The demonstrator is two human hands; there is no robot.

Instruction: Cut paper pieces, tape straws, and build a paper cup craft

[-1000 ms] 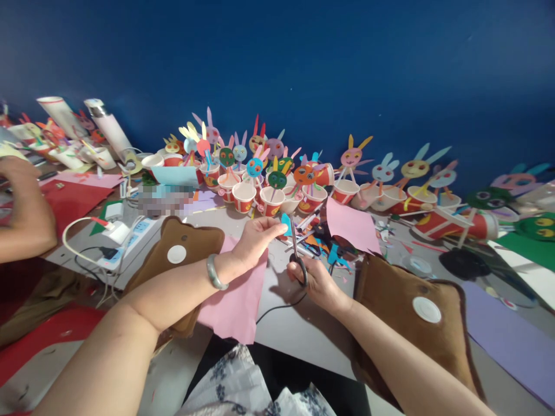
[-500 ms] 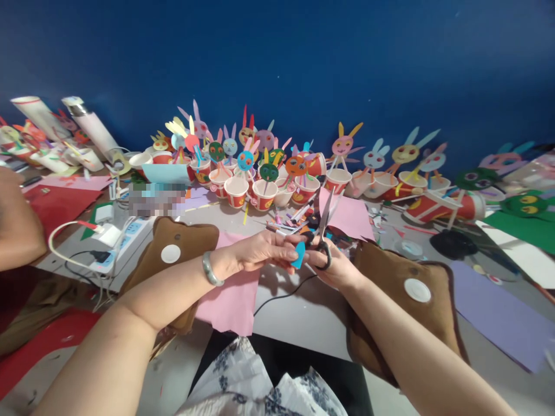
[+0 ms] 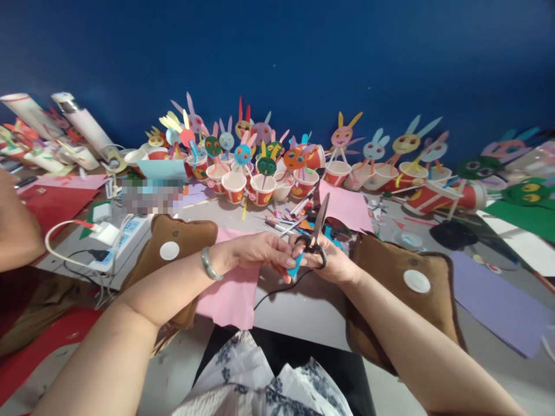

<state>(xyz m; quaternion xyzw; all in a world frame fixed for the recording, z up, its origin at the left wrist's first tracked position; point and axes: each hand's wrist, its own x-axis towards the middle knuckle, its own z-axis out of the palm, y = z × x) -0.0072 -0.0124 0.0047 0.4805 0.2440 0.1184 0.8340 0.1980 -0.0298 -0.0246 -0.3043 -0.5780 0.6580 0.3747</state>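
"Left hand (image 3: 271, 252) and right hand (image 3: 333, 263) are close together above the pale grey table (image 3: 299, 312), is it correct? What does each one hold?"

"It is correct. The left one pinches, between thumb and fingers, a small piece of bright blue paper (image 3: 295, 267). The right one is closed around metal scissors (image 3: 319, 222) with black handles, its fingers at the loops."

"And where is the blue piece, in relation to the blades?"

"It lies at the handle side, lower and a little to the left, while the blades point upward and away from the body. So the paper is not between the blades. In my judgement, any use of them on it depends on this relation."

"How is its long axis?"

"It slants from upper right to lower left, roughly in the direction of the blades. The left hand is nearer, because it grips the piece; the right fingertips are just beside, but I cannot tell if they touch."

"What is around?"

"One pink paper sheet (image 3: 229, 290) below the left wrist, one brown plush cushion (image 3: 392, 274) with a white disc beside the right forearm, and, behind, red and white paper cups (image 3: 235, 188)."
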